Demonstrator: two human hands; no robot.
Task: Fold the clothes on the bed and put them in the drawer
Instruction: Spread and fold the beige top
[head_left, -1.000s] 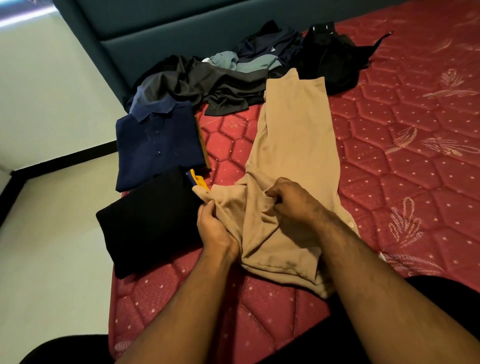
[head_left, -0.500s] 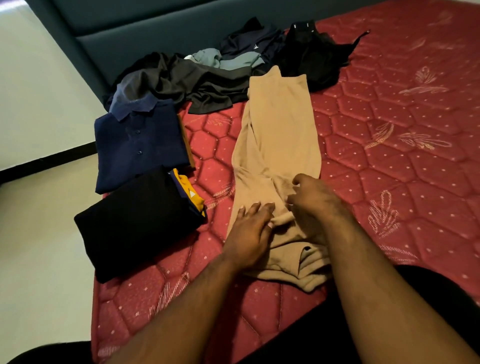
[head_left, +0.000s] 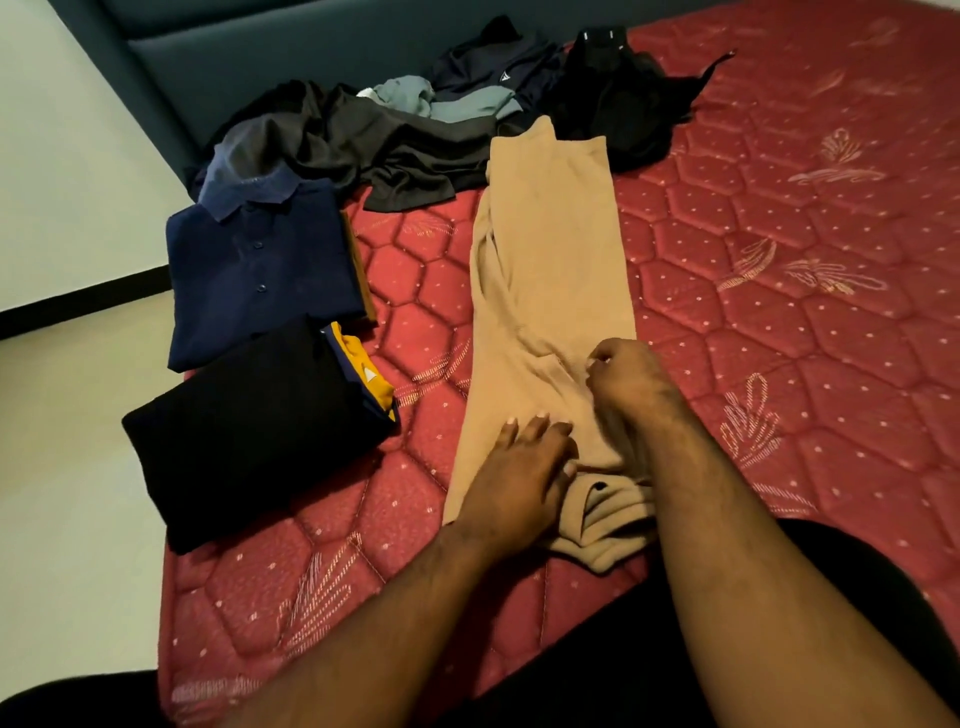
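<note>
Head view: two hands on a tan garment (head_left: 556, 270) on the bed (head_left: 779, 312).
The left hand (head_left: 519, 478) lies flat, fingers (head_left: 540, 423) straight, pressing its near end; the right hand (head_left: 631, 379) is clenched on the cloth just beyond. Left of it sit two folded stacks, a navy shirt (head_left: 260, 270) and a black one (head_left: 249, 431). One unfolded pile (head_left: 415, 119) lies by the headboard.

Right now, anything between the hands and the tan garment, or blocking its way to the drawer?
Nothing between them: the left hand lies flat on the tan garment and the right hand pinches its fabric. No drawer is in view, so that path cannot be judged. The folded stacks lie apart to its left.
</note>
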